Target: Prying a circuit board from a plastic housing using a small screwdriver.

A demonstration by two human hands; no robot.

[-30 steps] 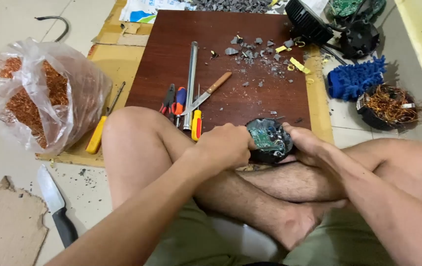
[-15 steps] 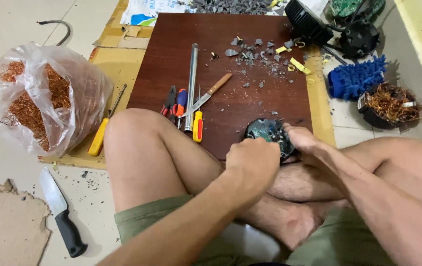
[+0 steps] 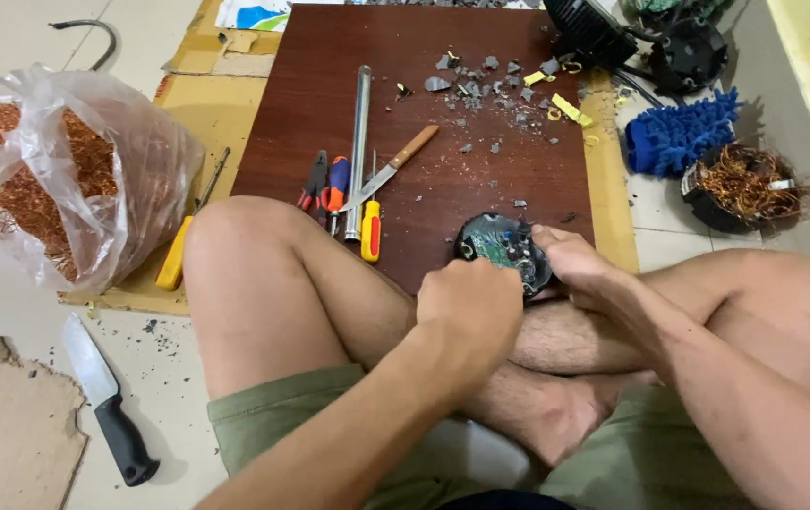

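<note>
Both hands close on the round dark motor housing (image 3: 504, 250) at the near edge of the brown board (image 3: 329, 113), left hand (image 3: 469, 307) fisted against its near rim and right hand (image 3: 575, 269) gripping its right side, apparently bracing it, green circuit face tilted upward, no long axis.

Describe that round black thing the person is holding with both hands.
The round black part looks like a dark plastic disc-shaped housing with a green circuit board showing inside. It sits tilted at the near edge of the brown board, above the crossed legs. The right hand grips its right side; the left hand covers its lower edge.
</note>
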